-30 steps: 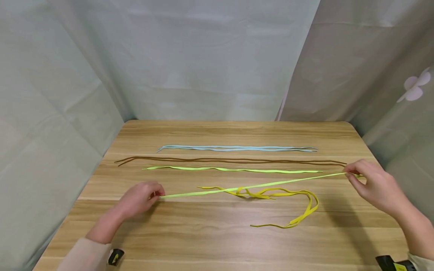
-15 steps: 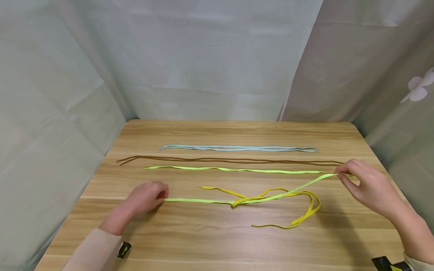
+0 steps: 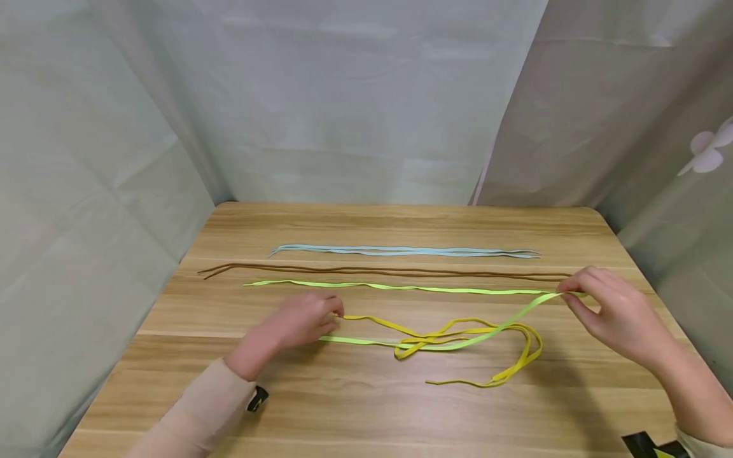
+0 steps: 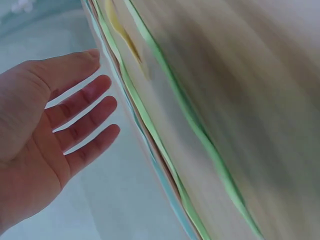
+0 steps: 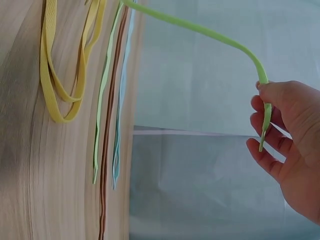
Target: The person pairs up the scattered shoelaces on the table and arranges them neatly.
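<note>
My right hand (image 3: 615,312) pinches a lime-green shoelace (image 5: 220,36) near one end between thumb and finger, and its short tip dangles by the palm in the right wrist view. From there the lace sags down to the table and crosses over a yellow shoelace (image 3: 529,356), which lies looped and tangled. My left hand (image 4: 55,115) holds nothing; its fingers are spread a little and relaxed. In the head view it hovers by the left ends of the lime-green and yellow laces. A second lime-green shoelace (image 3: 401,287) lies nearly straight behind them.
Farther back, a pair of brown shoelaces (image 3: 366,271) and a bundle of light-blue shoelaces (image 3: 401,250) stretch across the wooden table (image 3: 275,407). Pale cloth (image 3: 343,114) hangs along the table's back and sides.
My left hand has let go of the lime-green lace's left end and moved right toward the yellow lace's tip. The once-taut lace now sags; my right hand has shifted slightly left.
</note>
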{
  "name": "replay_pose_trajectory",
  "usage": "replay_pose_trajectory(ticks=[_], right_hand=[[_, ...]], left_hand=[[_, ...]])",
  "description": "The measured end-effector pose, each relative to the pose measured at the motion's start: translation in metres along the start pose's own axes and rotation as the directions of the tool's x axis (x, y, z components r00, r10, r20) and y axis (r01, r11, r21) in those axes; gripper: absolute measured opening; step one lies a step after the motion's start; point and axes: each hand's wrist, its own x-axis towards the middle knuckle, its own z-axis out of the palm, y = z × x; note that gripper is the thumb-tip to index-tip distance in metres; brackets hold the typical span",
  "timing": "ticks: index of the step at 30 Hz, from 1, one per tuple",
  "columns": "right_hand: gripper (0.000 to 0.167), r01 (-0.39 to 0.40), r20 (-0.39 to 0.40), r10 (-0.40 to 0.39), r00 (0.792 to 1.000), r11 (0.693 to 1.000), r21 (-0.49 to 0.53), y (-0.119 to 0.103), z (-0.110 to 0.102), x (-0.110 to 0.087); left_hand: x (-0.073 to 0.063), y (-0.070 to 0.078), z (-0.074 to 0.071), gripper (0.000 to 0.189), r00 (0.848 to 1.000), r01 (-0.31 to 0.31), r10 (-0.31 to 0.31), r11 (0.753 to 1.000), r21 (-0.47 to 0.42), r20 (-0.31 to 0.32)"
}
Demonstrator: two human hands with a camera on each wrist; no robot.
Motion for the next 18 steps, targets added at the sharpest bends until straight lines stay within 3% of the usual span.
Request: replay_pose_trajectory(ticks=[9,13,18], right_hand=[[0.052,-0.015,-0.006,0.015,1.0,1.0,-0.011,-0.002,0.002,0.002],[0.053,-0.023,-0.006,0.022,1.0,1.0,-0.014,-0.001,0.001,0.002],[0.05,0.019,-0.067,-0.019,0.998,1.0,-0.004,0.001,0.003,0.002]], left_hand=[[0.051,0.046,0.009,0.017,0.979,-0.205,0.205,0.977,0.064,0.009],[0.069,0.064,0.02,0.02,0.967,-0.254,0.254,0.957,0.14,0.022],[0.087,0.084,0.033,0.022,0.958,-0.288,0.283,0.943,0.167,0.054]])
